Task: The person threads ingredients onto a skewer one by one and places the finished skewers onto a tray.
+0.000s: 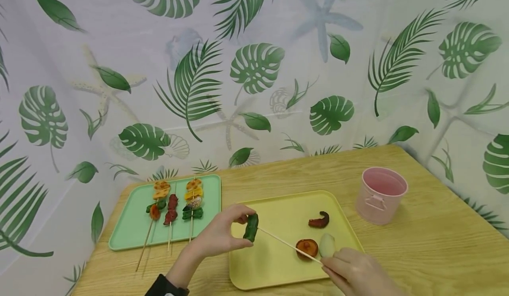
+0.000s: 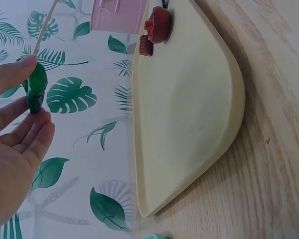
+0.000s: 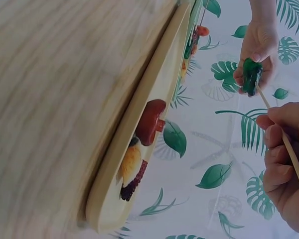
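Observation:
My left hand [image 1: 222,234] pinches a dark green vegetable piece [image 1: 251,227] between thumb and fingers above the left end of the yellow tray [image 1: 274,260]. My right hand [image 1: 358,271] grips a thin wooden skewer [image 1: 290,244] whose tip meets the green piece. The left wrist view shows the green piece [image 2: 36,85] between fingertips with the skewer [image 2: 45,26] entering it. In the right wrist view my fingers [image 3: 279,149] curl round the skewer [image 3: 284,144], and the green piece [image 3: 251,75] sits at its far end. On the tray lie a brown mushroom [image 1: 307,245], a pale piece [image 1: 327,244] and a dark red piece [image 1: 319,220].
A green tray [image 1: 131,225] at the left holds three loaded skewers [image 1: 172,207]. A pink metal bucket [image 1: 381,194] stands on the wooden table [image 1: 429,247] right of the yellow tray. A leaf-print curtain [image 1: 254,66] hangs behind the table.

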The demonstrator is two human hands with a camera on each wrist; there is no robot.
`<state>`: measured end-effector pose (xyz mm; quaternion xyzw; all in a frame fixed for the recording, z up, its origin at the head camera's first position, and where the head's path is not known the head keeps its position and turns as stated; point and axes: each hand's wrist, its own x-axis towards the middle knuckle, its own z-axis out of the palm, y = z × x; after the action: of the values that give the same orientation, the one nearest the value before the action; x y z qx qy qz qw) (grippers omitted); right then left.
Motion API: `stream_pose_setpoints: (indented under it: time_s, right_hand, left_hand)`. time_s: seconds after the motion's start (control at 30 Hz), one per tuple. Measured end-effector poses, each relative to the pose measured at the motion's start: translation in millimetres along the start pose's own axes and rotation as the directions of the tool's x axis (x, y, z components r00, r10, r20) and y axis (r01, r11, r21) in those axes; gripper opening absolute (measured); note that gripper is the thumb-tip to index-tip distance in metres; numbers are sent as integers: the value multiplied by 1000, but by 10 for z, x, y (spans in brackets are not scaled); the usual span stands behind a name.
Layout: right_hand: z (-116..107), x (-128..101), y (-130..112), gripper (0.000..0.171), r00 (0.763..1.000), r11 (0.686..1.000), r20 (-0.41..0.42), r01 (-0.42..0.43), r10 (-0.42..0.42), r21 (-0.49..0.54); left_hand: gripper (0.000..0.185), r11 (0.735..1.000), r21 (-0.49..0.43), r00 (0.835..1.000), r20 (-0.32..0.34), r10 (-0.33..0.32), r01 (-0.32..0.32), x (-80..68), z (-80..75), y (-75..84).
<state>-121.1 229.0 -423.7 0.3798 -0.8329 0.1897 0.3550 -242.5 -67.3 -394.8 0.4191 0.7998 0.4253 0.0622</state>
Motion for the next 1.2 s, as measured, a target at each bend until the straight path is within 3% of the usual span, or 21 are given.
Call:
stream_pose_setpoints:
  time_s: [0.37,0.73,1.0,1.2]
  right_hand:
    - [-69,5,47,41,995,995,-32,91,-92,-32]
    - [-129,-13,53,44,999,998,-11,42,-43,-56]
    - [-240,77,60,48,994,996,97,61,-55,-66]
    - [-346,164,55,50,986,994,156,67,-54,-81]
  left_hand:
    - [57,999,-36,999,31,-28,29,80,34,-10]
    - [57,998,-52,1000,4,24,-24,68,41,33]
    - [57,988,131,996,47,70,-75,53,52,52]
    - [58,976,170,991,42,127,-133,46,73,55]
